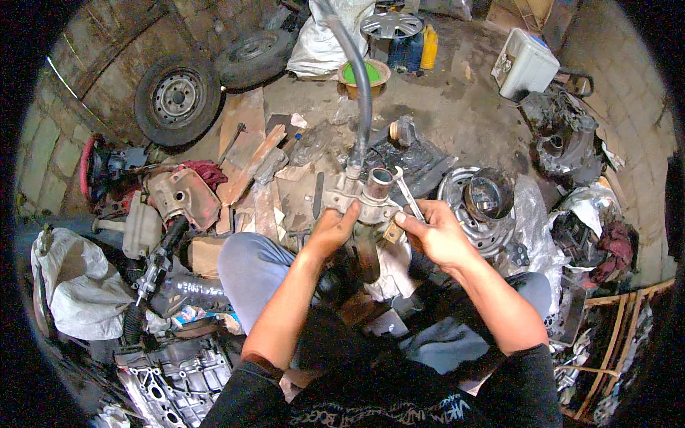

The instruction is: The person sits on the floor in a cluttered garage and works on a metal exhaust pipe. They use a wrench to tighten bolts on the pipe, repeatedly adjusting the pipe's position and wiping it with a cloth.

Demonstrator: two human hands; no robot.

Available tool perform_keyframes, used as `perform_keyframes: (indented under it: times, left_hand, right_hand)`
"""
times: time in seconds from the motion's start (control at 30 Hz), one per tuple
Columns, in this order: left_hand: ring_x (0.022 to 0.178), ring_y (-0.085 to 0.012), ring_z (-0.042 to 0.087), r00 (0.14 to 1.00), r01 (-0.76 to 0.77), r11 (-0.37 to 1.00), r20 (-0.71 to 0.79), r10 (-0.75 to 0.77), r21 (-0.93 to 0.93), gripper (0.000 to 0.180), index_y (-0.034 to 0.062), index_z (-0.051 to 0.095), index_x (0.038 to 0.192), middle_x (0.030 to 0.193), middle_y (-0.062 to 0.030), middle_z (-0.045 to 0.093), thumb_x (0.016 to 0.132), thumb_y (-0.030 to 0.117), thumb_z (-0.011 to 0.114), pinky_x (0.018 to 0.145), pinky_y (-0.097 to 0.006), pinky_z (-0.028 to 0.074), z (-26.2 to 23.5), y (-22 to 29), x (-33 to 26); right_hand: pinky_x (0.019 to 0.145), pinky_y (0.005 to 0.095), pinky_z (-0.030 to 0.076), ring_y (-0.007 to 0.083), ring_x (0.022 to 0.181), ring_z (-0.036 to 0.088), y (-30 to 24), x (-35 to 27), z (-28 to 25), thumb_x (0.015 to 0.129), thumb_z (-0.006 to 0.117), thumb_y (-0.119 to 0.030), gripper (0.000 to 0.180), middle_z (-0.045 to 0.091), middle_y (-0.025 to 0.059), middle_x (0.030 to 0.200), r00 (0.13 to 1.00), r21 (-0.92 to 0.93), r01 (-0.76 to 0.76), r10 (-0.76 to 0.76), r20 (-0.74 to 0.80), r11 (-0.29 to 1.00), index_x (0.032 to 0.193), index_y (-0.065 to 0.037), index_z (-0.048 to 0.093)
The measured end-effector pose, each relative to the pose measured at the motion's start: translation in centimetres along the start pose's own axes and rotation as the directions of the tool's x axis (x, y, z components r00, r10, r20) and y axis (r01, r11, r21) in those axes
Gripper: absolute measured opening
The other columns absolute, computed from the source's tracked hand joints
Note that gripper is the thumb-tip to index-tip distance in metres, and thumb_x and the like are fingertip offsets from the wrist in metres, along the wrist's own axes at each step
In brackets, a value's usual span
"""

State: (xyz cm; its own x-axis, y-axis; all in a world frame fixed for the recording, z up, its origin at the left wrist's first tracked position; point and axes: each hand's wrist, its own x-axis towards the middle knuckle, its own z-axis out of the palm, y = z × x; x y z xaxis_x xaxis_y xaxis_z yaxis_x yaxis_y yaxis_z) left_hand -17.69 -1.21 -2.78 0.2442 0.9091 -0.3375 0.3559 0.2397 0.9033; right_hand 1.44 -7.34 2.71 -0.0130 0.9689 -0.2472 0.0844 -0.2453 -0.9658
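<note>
A cast metal engine part [365,208] with a short round pipe outlet [379,182] is held in front of me, above my bent knees. My left hand [334,232] grips its left side, the thumb lying on top of the casting. A dark rubber hose [357,78] rises from the part's left end. In my right hand [439,234] is a silver wrench [406,190], its open jaw pointing up and away beside the pipe outlet. The right thumb also lies by a small brass-coloured plate [392,232] at the part's right edge.
To the right lie a steel wheel rim [457,203] and dirty gearbox-like parts [564,135]. Wheels with tyres [177,100] lean at the back left. An engine block [175,378] sits at the lower left. A white container [526,65] stands at the back right.
</note>
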Motion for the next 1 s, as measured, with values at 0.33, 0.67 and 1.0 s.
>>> perform_keyframes:
  times: [0.33,0.67,1.0]
  left_hand:
    - [0.091,-0.0265,0.065,0.953,0.136,0.566,0.263,0.15,-0.813,0.054,-0.0038,0.057,0.118,0.106,-0.0154,0.066,0.09,0.043,0.058,0.078,-0.037,0.053,1.2,1.5,-2.8]
    - [0.07,-0.0246,0.064,0.962,-0.021,0.492,0.116,0.247,-0.87,0.048,0.0001,0.055,0.116,0.093,-0.0143,0.067,0.088,0.039,0.059,0.062,-0.034,0.054,2.0,6.7,-3.0]
    - [0.068,-0.0233,0.062,0.931,-0.241,0.288,-0.137,0.339,-0.927,0.043,0.0032,0.051,0.12,0.096,-0.0129,0.063,0.093,0.037,0.054,0.057,-0.035,0.054,-3.8,6.8,-3.0]
  right_hand:
    - [0.064,0.0271,0.043,0.0089,0.07,0.053,-4.6,-1.4,-3.4,0.089,0.064,-0.023,0.026,0.065,0.0005,0.077,0.98,-0.035,0.076,-0.068,0.186,0.996,0.091,0.002,0.069]
    - [0.07,0.0304,0.046,0.0142,0.076,0.059,-6.1,0.1,-4.1,0.088,0.065,-0.027,0.033,0.068,0.008,0.082,0.986,-0.154,0.165,-0.167,-0.001,0.974,0.098,0.004,0.069]
    - [0.064,0.0318,0.043,0.0115,0.069,0.051,-8.0,2.1,-5.1,0.089,0.063,-0.028,0.033,0.062,0.0046,0.071,0.911,-0.221,0.328,-0.369,-0.183,0.919,0.088,0.005,0.067]
